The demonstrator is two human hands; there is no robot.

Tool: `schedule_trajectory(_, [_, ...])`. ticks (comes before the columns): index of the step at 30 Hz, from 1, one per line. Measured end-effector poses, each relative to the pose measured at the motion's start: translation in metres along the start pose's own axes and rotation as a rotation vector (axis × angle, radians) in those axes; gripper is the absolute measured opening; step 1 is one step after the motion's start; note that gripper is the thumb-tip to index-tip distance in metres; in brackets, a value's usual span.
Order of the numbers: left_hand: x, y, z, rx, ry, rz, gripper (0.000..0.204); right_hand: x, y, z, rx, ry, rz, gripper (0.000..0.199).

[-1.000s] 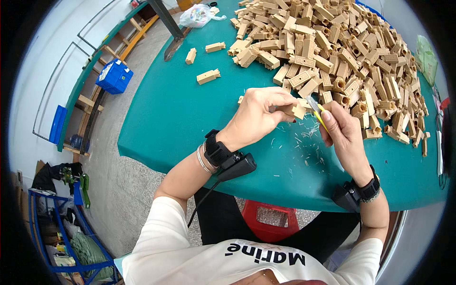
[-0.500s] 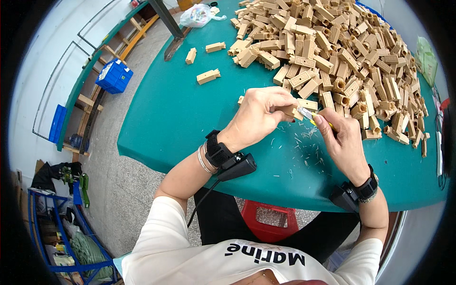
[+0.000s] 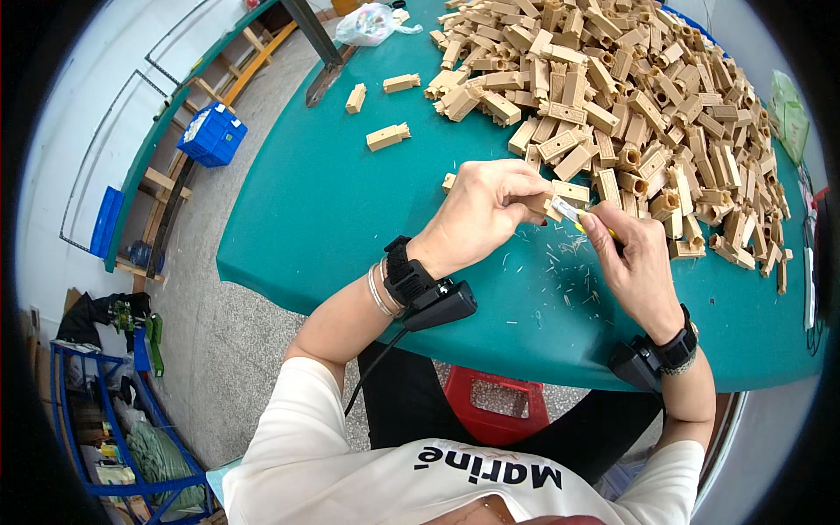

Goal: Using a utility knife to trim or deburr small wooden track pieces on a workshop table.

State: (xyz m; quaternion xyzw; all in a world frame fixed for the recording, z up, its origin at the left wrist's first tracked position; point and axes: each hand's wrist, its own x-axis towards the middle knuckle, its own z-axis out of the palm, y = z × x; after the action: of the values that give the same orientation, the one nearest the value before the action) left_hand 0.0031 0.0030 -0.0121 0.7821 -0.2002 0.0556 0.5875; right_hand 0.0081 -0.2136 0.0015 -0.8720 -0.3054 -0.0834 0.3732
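Note:
My left hand (image 3: 486,210) is closed around a small tan plastic block (image 3: 549,208), held just above the green table (image 3: 332,210). My right hand (image 3: 634,258) grips a small knife with a silver blade and yellow handle (image 3: 573,214), its blade touching the block's end. Thin pale shavings (image 3: 560,262) lie scattered on the table under both hands. Each wrist wears a black strap with a small black box.
A large heap of tan plastic blocks (image 3: 612,87) covers the far right of the table. Three loose blocks (image 3: 388,136) lie apart at the far left. A white plastic bag (image 3: 372,22) sits at the far edge. A blue crate (image 3: 213,136) stands on the floor, a red stool (image 3: 494,407) below me.
My right hand has slid the knife a little toward the block, closing the gap between the hands. The left hand has stayed in place.

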Motion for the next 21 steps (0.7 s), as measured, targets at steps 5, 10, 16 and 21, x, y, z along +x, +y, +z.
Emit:
schedule_trajectory(5, [0.000, 0.001, 0.000, 0.063, -0.011, 0.021, 0.033, 0.000, 0.001, 0.001, -0.003, -0.005, -0.001, 0.022])
schedule_trajectory(10, [0.001, -0.001, 0.001, 0.019, 0.005, 0.018, 0.031, 0.000, 0.000, -0.001, -0.005, -0.007, -0.001, 0.022])
schedule_trajectory(16, [0.001, -0.001, -0.001, 0.054, 0.075, 0.052, 0.029, -0.011, -0.006, 0.011, -0.025, -0.123, -0.078, 0.021])
schedule_trajectory(21, [0.002, 0.000, -0.008, 0.182, 0.083, 0.072, 0.031, -0.003, -0.007, -0.004, 0.069, 0.050, -0.025, 0.020])
